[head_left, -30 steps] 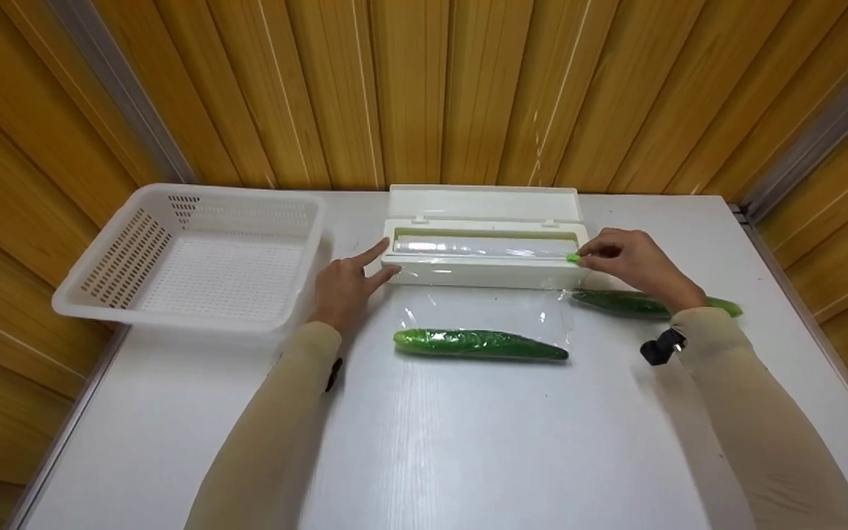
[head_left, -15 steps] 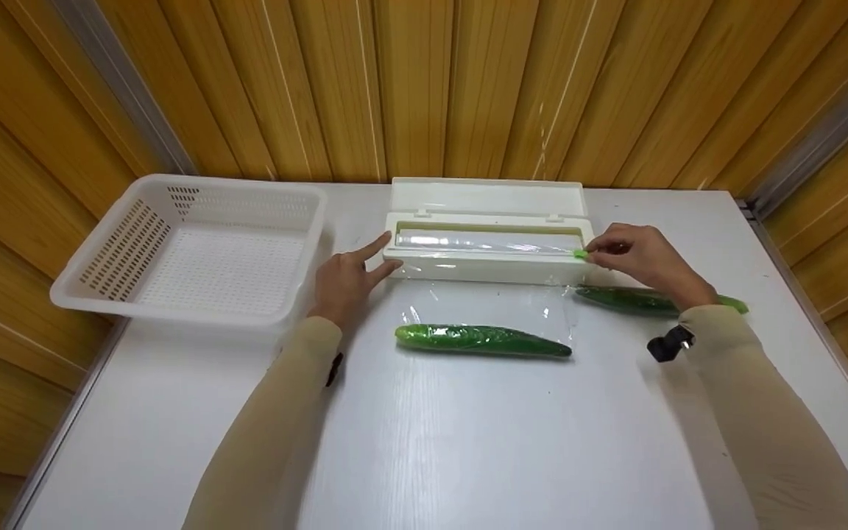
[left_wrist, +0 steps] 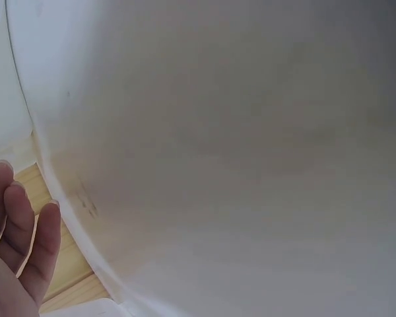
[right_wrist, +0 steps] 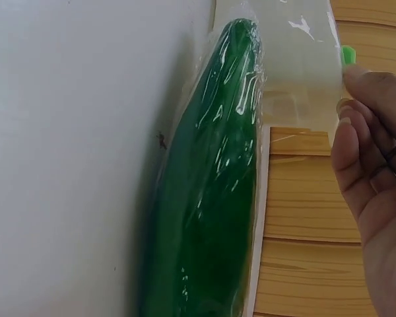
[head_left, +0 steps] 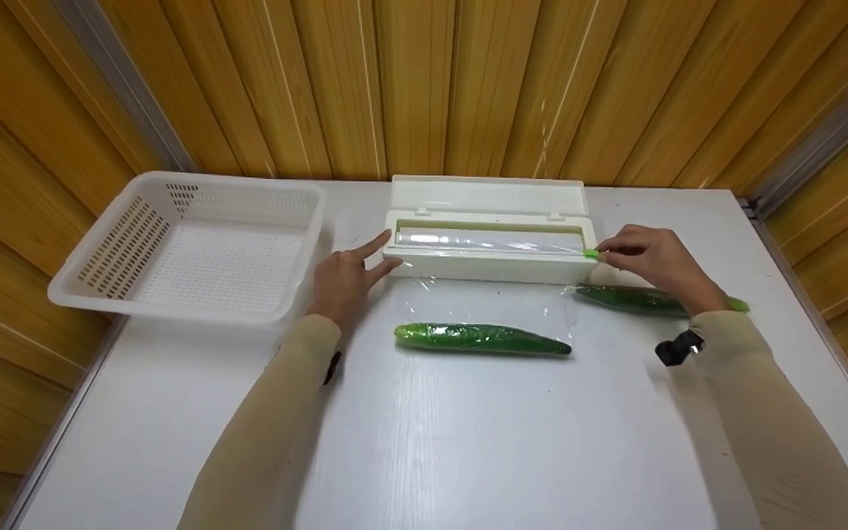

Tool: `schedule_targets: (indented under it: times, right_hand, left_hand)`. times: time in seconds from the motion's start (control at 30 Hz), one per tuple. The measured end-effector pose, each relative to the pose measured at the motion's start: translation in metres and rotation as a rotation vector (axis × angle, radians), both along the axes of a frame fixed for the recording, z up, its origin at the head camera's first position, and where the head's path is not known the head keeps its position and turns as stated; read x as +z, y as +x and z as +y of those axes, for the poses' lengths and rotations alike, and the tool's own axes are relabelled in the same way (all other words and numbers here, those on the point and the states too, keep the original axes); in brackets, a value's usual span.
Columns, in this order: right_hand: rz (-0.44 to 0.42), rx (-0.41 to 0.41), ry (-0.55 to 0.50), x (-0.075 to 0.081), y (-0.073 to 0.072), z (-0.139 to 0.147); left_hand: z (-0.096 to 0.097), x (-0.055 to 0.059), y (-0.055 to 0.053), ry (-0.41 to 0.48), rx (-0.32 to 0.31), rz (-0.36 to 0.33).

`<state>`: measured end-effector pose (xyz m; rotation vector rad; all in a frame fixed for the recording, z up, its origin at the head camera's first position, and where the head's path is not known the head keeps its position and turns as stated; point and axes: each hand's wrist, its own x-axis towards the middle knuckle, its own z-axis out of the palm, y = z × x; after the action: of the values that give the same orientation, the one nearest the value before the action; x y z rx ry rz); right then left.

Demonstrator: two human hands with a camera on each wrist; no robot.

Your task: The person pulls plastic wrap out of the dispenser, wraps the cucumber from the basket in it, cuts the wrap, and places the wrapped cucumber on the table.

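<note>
A white cling film dispenser box (head_left: 494,266) stands with its lid raised at the back, the film roll (head_left: 490,239) inside it. My left hand (head_left: 341,283) holds the box's left end between thumb and forefinger. At the right end, my right hand (head_left: 652,258) pinches a small green slide cutter (head_left: 591,253). Clear film (head_left: 494,300) lies in front of the box, reaching a cucumber (head_left: 479,338) that looks covered by it. Beneath the right wrist lies another cucumber (right_wrist: 214,165), wrapped in film and partly hidden by the hand in the head view.
A white perforated plastic basket (head_left: 174,313) stands at the left of the white table (head_left: 468,442). Wood-look panels (head_left: 483,88) rise behind the table and on both sides. The left wrist view shows mostly blurred white surface.
My right hand has slid the green cutter a little to the right, to the box's right end. My left hand keeps its hold, and the cucumbers stay put.
</note>
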<state>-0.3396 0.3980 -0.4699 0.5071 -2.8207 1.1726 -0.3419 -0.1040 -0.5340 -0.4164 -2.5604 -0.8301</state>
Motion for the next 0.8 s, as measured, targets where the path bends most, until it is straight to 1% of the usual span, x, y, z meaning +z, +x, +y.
schedule_targets:
  times: [0.1,0.2,0.3,0.4,0.5,0.6,0.7,0.8]
  right_hand:
    - [0.025,0.008,-0.039,-0.003,0.001,0.001]
    - [0.014,-0.018,-0.047,-0.006,0.000,0.001]
    - [0.002,-0.043,-0.029,-0.007,0.001,-0.001]
    - [0.021,-0.042,-0.008,-0.007,0.005,-0.003]
    - [0.070,-0.046,0.007,-0.009,0.008,-0.007]
    - [0.135,-0.046,-0.003,-0.013,0.010,-0.010]
    - [0.205,-0.024,-0.010,-0.016,0.011,-0.014]
    - [0.250,0.004,-0.008,-0.019,0.012,-0.018]
  left_hand:
    - [-0.001,0.000,0.000,-0.002,-0.002,0.000]
    - [0.000,0.001,0.001,0.005,-0.001,0.000]
    - [0.001,0.001,0.002,0.010,0.001,-0.005]
    - [0.002,0.001,0.002,0.032,-0.004,-0.026]
    - [0.002,0.000,0.002,0.055,-0.010,-0.056]
    - [0.003,0.002,0.003,0.068,-0.015,-0.083]
    - [0.003,0.005,0.003,0.076,-0.022,-0.098]
    - [0.003,0.008,0.003,0.082,-0.034,-0.102]
